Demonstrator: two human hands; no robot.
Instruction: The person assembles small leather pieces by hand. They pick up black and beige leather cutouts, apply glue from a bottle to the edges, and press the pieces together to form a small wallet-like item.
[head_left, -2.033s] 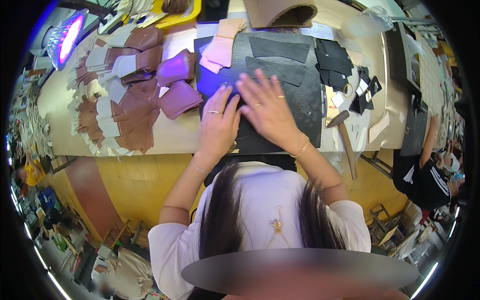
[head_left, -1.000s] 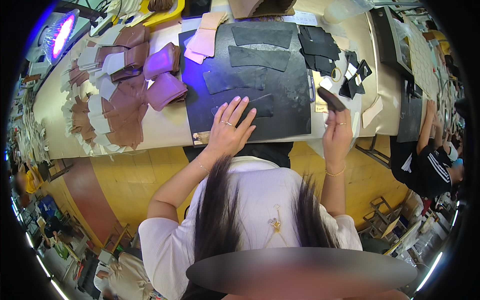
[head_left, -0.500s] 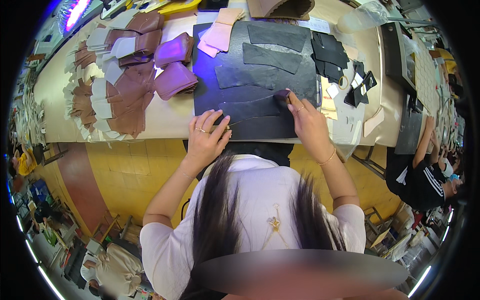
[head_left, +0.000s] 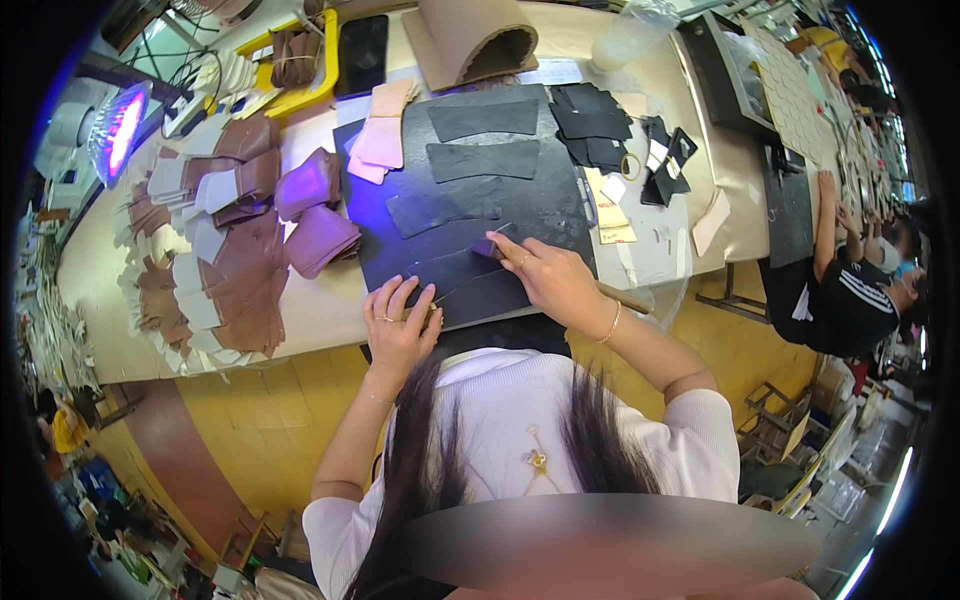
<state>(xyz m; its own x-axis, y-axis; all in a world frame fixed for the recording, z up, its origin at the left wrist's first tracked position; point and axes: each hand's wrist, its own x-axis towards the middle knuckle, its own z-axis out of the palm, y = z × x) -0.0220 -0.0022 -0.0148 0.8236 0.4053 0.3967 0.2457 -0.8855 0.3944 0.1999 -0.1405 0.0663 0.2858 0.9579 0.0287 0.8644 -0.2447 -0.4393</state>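
Note:
A black strip-like leather piece [head_left: 450, 270] lies on the dark board [head_left: 560, 225] near its front edge. My left hand [head_left: 398, 325] rests at the strip's left end, fingers spread and fingertips down on it. My right hand [head_left: 552, 284] is closed round what looks like a wooden-handled brush [head_left: 623, 297]; its handle sticks out behind my wrist. The tool's dark, purplish head [head_left: 486, 248] touches the strip right of its middle. Farther up the board lie several similar black pieces [head_left: 482, 160], unheld. Most of the handle is hidden under my hand.
Left of the board stand brown and burgundy leather stacks [head_left: 240, 260]. Pink pieces [head_left: 382, 140] lie on its far left corner. To the right are stacked black pieces [head_left: 590, 125] and a tape ring [head_left: 630, 166]. Behind stand a curved brown form [head_left: 475, 40] and a yellow tray [head_left: 330, 60].
My right hand has drawn the brush head leftward along the strip, from its right end toward the middle. My left hand stays at the left end. The whole view has turned and shifted.

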